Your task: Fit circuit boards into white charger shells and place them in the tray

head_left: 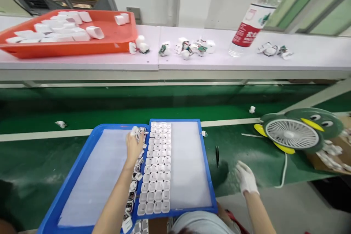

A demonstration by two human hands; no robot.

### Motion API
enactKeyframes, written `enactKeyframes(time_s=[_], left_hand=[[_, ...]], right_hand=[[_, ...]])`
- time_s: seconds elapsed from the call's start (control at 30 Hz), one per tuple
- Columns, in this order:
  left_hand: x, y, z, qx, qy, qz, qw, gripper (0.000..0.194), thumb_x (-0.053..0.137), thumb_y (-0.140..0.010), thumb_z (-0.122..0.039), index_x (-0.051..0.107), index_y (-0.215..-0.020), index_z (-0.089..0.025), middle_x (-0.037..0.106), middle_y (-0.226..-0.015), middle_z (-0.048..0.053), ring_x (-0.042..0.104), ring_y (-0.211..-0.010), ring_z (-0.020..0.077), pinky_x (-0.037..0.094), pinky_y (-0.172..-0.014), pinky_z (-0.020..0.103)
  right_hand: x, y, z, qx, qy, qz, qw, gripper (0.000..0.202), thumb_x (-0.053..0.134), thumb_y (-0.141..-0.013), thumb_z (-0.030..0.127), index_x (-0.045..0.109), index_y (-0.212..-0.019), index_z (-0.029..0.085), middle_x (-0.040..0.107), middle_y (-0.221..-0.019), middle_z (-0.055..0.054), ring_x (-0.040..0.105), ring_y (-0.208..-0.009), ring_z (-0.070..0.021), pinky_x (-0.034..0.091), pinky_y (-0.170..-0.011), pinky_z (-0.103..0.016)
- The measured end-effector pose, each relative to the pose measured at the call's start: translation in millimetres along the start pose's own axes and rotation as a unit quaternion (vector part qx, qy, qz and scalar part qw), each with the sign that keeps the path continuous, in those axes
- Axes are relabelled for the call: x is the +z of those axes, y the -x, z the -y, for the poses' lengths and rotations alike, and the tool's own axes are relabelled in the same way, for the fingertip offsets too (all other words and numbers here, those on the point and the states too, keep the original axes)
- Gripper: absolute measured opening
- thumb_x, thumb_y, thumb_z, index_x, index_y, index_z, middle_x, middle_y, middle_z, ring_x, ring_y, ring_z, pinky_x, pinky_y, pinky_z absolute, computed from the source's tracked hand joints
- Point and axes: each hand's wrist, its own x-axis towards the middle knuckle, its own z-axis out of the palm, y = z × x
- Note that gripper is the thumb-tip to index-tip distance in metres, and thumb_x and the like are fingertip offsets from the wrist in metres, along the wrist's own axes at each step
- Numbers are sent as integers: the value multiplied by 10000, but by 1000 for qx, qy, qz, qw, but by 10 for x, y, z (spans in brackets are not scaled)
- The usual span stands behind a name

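Observation:
My left hand (134, 147) reaches over the right side of the left blue tray (71, 175), its fingers bent together at the far end of a column of small white parts with wiring (138, 170). What the fingertips hold is hidden. Beside it, the right blue tray (206, 161) carries rows of white square cups (156, 168) along its left side. My right hand (245, 177), in a white glove, hovers above the green tabletop near the front edge, fingers stretched out and nothing seen in them. Dark tweezers (217, 156) lie between that hand and the right tray.
A green duck-shaped fan (292, 133) lies at the right, near a cardboard box of white parts (331, 155). On the shelf behind are an orange tray (109, 38) of white housings, a water bottle (248, 25) and loose circuit parts (193, 48).

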Motion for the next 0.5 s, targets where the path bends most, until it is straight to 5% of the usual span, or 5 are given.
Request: enactKeyframes(time_s=[0.13, 0.27, 0.37, 0.5], left_hand=[[322, 1022, -240, 152, -38, 86, 984, 199, 589, -824, -287, 670, -936, -143, 572, -1292, 165, 446, -1277, 355, 302, -1105, 555], [589, 2037, -422, 296, -140, 106, 939, 278, 537, -847, -160, 651, -1100, -180, 560, -1326, 145, 468, -1259, 324, 367, -1050, 536], [674, 2511, -550, 300, -205, 87, 927, 339, 531, -855, -142, 608, -1183, -171, 545, -1332, 157, 473, -1236, 325, 412, -992, 511], [645, 2746, -638, 206, -298, 63, 930, 285, 503, -889, -227, 604, -1143, -148, 617, -1181, 151, 557, -1089, 286, 466, -912, 432]], right_hand=[[419, -164, -4, -28, 37, 74, 996, 226, 586, -921, 303, 608, -1120, 198, 607, -1195, -70, 614, -1034, -195, 533, -873, -383], [738, -294, 113, -89, 82, 139, 983, 294, 591, -917, 319, 588, -1168, 167, 582, -1245, -87, 592, -1087, -225, 511, -915, -450], [934, -557, 262, -129, 110, 185, 968, 314, 580, -922, 323, 574, -1209, 198, 535, -1323, -91, 551, -1159, -240, 473, -971, -473], [1232, -1007, 461, -128, 140, 248, 950, 336, 574, -925, 335, 558, -1228, 192, 541, -1307, -95, 565, -1130, -237, 488, -948, -468]])
